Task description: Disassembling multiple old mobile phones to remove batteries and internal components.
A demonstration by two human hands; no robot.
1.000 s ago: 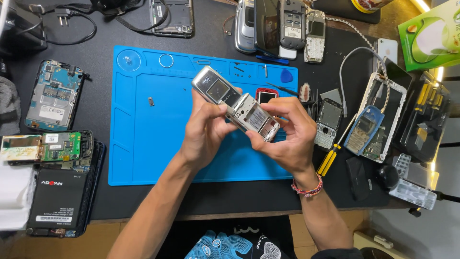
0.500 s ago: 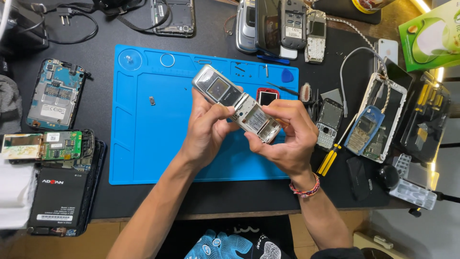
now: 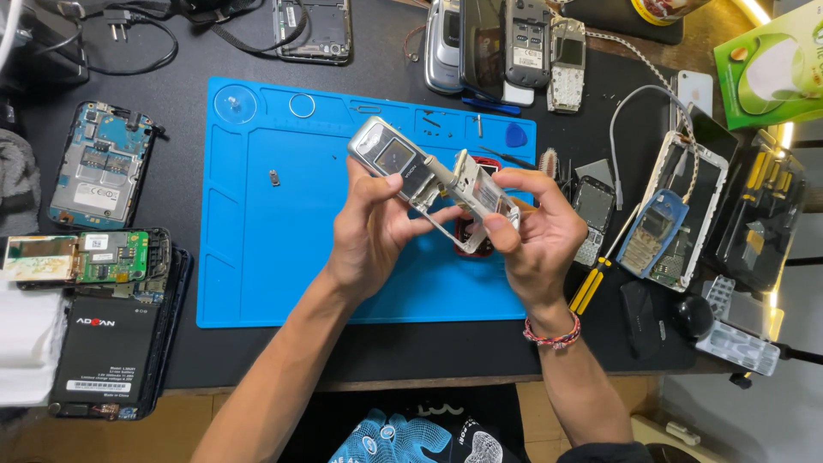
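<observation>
Both hands hold a silver phone housing [image 3: 403, 163] above a blue work mat [image 3: 257, 249]. My left hand [image 3: 373, 227] grips its upper part, thumb by the small screen window. My right hand [image 3: 536, 236] pinches the lower end, where a thin silver frame piece [image 3: 484, 193] stands slightly lifted off the body. A red-edged phone part [image 3: 471, 244] lies on the mat under my hands, mostly hidden.
A small screw-like part [image 3: 274, 177] lies on the mat. Opened phones and circuit boards [image 3: 99, 167] sit left. Several phones [image 3: 523, 43] at the back, a blue phone [image 3: 651, 231] and yellow-handled screwdriver [image 3: 596, 279] right. A green box [image 3: 771, 60] far right.
The lower frame piece has come away a little from the silver housing as my right hand pulls it; both hands have stayed in about the same place.
</observation>
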